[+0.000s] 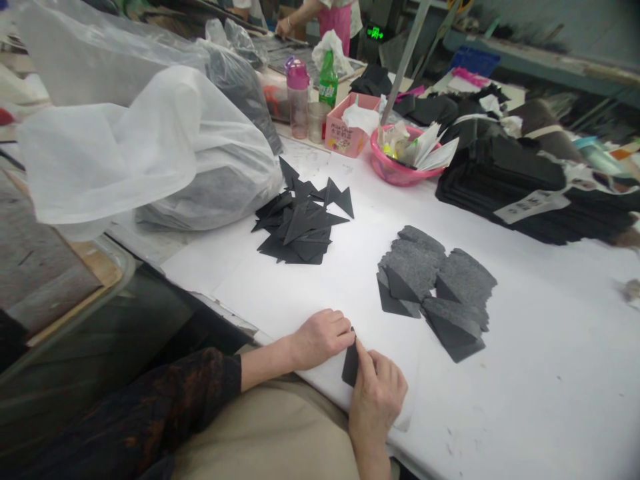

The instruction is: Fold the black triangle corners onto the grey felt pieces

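Observation:
A small black triangular-looking piece of fabric (351, 368) is between my two hands near the table's front edge. My left hand (324, 339) is closed, its fingertips pinching the top end of the piece. From the right, my right hand (379, 395) grips the same end with thumb and fingers, covering part of it. Beyond my left hand lies a loose heap of black triangular pieces (300, 230). To the right are overlapping grey fuzzy pieces (413, 260) with black triangles (453, 333) laid at their near edges.
A large translucent plastic bag (210, 160) bulges at the left. Along the back stand a pink-capped bottle (299, 100), a green bottle (328, 80), a pink box (350, 137) and a pink basket (400, 175). Stacked black fabric (520, 180) sits at right. Another person (335, 27) works behind.

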`<state>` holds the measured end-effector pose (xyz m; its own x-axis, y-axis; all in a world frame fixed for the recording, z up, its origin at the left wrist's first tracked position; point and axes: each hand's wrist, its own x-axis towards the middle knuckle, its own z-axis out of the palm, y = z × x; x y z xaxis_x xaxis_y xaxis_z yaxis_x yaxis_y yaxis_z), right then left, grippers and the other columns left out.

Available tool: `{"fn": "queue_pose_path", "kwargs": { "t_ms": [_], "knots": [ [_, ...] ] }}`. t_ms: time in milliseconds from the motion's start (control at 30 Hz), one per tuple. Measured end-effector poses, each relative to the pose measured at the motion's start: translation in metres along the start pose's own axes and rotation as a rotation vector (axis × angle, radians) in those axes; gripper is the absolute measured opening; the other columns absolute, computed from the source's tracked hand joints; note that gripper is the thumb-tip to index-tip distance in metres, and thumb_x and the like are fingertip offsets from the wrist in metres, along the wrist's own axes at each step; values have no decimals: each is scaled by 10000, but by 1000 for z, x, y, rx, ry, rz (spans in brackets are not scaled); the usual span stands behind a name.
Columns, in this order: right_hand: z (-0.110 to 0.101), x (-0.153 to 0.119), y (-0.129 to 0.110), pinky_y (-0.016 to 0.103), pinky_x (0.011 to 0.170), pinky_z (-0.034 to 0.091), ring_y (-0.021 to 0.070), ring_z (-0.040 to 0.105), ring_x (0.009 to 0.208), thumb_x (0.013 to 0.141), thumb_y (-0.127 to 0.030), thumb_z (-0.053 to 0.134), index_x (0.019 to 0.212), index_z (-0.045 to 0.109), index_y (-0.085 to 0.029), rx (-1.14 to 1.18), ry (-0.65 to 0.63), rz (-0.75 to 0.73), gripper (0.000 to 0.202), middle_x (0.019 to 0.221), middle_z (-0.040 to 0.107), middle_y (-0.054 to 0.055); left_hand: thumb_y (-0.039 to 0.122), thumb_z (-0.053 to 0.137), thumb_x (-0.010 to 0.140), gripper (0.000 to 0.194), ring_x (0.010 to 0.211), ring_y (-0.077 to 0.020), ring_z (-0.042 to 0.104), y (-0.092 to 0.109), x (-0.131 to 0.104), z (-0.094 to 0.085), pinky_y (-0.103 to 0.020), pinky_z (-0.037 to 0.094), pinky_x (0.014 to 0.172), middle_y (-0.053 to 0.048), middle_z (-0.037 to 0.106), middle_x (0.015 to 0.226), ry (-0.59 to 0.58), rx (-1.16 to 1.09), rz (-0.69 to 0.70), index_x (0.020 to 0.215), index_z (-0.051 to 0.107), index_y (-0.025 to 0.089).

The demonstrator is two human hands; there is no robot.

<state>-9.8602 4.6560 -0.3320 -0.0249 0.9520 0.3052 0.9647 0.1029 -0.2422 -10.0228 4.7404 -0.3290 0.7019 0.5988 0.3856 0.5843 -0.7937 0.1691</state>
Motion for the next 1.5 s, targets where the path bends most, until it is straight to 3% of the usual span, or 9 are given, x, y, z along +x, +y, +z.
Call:
{"fn": "queue_pose_path", "kwargs": {
  "t_ms": [133, 333, 633, 1167, 1400, 1500],
  "knots": [
    [0, 2, 0, 407, 935, 364, 199, 513, 912, 966, -253, 432, 1180, 646, -270, 0, -18, 5, 303, 951, 632, 57, 148, 461, 973, 133, 742, -172, 503, 1, 1, -1, -313, 387, 629, -24, 551, 766, -3, 23, 7, 907, 577, 152],
    [0, 4, -1, 436, 1014, 333, 198, 521, 928, 970, -243, 410, 1194, 639, -276, 0, -8, -8, 322, 958, 630, 58, 144, 438, 986, 171, 766, -172, 533, 2, 1, 0, -320, 424, 641, -33, 581, 812, 5, 53, 4, 1108, 556, 125],
    [1, 2, 0, 448, 1041, 328, 194, 524, 917, 964, -257, 434, 1152, 663, -283, 2, -18, 10, 299, 952, 637, 52, 135, 470, 965, 169, 789, -192, 538, 15, -3, -2, -340, 444, 661, -54, 583, 842, -10, 90, -62, 1087, 576, 89],
    [1, 1, -1, 453, 1049, 339, 187, 528, 915, 963, -257, 444, 1170, 659, -286, -2, -4, 5, 300, 950, 635, 46, 140, 429, 979, 185, 820, -205, 532, 18, -3, 1, -353, 443, 681, -75, 573, 871, -61, 125, -103, 1107, 556, 98],
    [5, 2, -4, 329, 782, 377, 179, 504, 851, 958, -213, 461, 1132, 672, -263, -27, 75, 46, 279, 916, 603, 58, 156, 424, 984, 211, 844, -213, 529, 13, -2, 0, -358, 435, 699, -77, 577, 903, -93, 123, -111, 1146, 550, 109],
    [9, 10, -7, 323, 776, 361, 174, 494, 841, 959, -196, 452, 1093, 680, -248, -16, 90, 24, 270, 896, 596, 54, 169, 436, 983, 207, 844, -216, 534, 5, 1, -3, -363, 441, 704, -69, 577, 899, -110, 130, -118, 1147, 554, 123]
  ]
}}
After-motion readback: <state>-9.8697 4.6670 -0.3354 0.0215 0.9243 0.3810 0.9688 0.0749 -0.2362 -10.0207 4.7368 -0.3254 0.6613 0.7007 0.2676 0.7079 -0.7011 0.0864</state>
